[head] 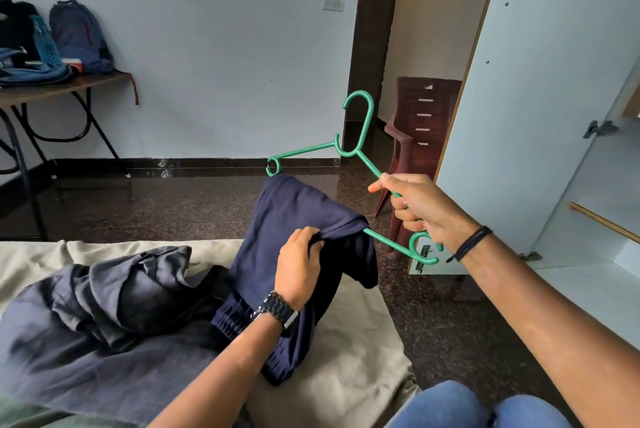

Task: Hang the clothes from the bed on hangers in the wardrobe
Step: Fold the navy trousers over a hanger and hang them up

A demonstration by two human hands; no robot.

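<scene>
At the centre of the frame the fingers of our left hand are curled and pinch a fold of the navy trousers where the cloth passes over the lower bar of the green hanger. Right of centre, our right hand grips the hanger's sloping arm, fingers wrapped round it, and holds the hanger tilted above the bed.

We judge the step in hand to be draping the trousers over the bar. To do it well we should keep the hanger steady with the right hand and draw the cloth along the bar towards the middle, so that the two falls hang about equal and the weight does not slip to one end. The fold looks bunched near the pinch, so smoothing it flat before lifting would help. The cuffed end lies on the bed at lower centre and may drag if we raise the hanger too quickly.

The dark grey garment lies crumpled at the lower left on the bed, waiting. The wardrobe stands open on the right edge of the frame.

The lower bar is mostly covered by the cloth, and we cannot tell how far the trousers reach behind it. The wardrobe's rail is out of view. The grey garment's kind is hard to make out.
</scene>
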